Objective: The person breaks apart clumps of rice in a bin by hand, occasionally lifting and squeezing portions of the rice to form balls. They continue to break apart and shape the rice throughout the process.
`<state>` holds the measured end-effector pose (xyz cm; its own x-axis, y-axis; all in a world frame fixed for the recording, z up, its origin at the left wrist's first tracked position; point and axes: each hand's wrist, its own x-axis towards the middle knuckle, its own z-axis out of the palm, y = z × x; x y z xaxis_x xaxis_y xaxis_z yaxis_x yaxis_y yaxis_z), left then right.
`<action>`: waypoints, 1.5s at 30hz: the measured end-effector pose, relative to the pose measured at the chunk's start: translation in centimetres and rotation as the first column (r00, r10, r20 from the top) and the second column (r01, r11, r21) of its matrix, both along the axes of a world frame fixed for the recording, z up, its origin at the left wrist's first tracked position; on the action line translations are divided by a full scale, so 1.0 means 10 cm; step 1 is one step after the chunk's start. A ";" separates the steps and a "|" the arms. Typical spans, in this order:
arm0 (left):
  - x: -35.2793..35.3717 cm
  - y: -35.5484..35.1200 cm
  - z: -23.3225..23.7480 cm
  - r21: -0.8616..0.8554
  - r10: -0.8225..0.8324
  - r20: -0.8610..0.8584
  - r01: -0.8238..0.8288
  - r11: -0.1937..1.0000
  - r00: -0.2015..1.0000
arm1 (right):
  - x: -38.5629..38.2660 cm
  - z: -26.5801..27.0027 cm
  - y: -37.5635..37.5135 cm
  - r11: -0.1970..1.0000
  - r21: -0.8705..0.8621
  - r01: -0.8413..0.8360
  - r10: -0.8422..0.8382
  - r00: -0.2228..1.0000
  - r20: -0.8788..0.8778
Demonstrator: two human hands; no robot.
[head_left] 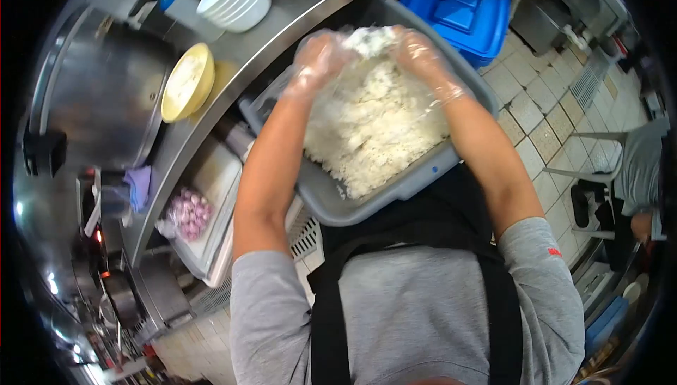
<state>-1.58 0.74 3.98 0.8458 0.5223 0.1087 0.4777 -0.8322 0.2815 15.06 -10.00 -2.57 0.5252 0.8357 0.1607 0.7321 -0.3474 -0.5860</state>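
Observation:
A grey tub (367, 209) holds a heap of white, crumbly food like rice (381, 124). At the tub's far side, my left hand (321, 57) and my right hand (416, 53) are raised over the heap, both in clear plastic gloves. Between them is a white clump (370, 41), with the fingers of both hands curled at its two sides. A sheet of clear plastic seems to hang below the hands over part of the heap.
A steel counter bears stacked white bowls (236, 1), a yellow bowl (188, 83) and a large pot (102, 89). A blue lid (458, 8) lies behind the tub. A bag of purple bulbs (190, 214) is at left. At right, a person (642, 173) sits.

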 end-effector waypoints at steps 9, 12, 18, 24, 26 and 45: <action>-0.56 -1.02 0.04 0.265 -0.379 -0.616 0.634 0.726 0.691 | -0.19 -0.08 0.03 0.987 0.145 -0.071 0.066 0.997 0.035; -0.63 -0.89 -0.34 0.318 -0.313 -0.693 0.665 0.676 0.650 | -0.26 0.00 -0.10 0.968 0.246 -0.052 0.060 0.998 -0.026; -0.39 -0.86 -0.27 0.283 -0.166 -0.733 0.516 0.808 0.660 | -0.31 0.13 -0.18 0.976 0.206 0.067 -0.017 0.972 -0.236; -0.43 -0.46 -0.20 0.291 -0.125 -0.463 0.283 0.914 0.878 | -0.22 0.13 -0.17 0.903 0.430 0.012 -0.037 0.998 0.050; -0.48 -0.39 -0.10 0.296 0.001 -0.377 0.120 0.947 0.926 | -0.21 0.20 -0.23 0.891 0.454 0.006 -0.016 1.000 0.018; -0.49 0.54 -0.65 -0.519 0.218 -0.274 -0.335 0.787 0.937 | -0.09 0.08 -0.10 0.946 -0.040 -0.322 0.322 0.947 -0.006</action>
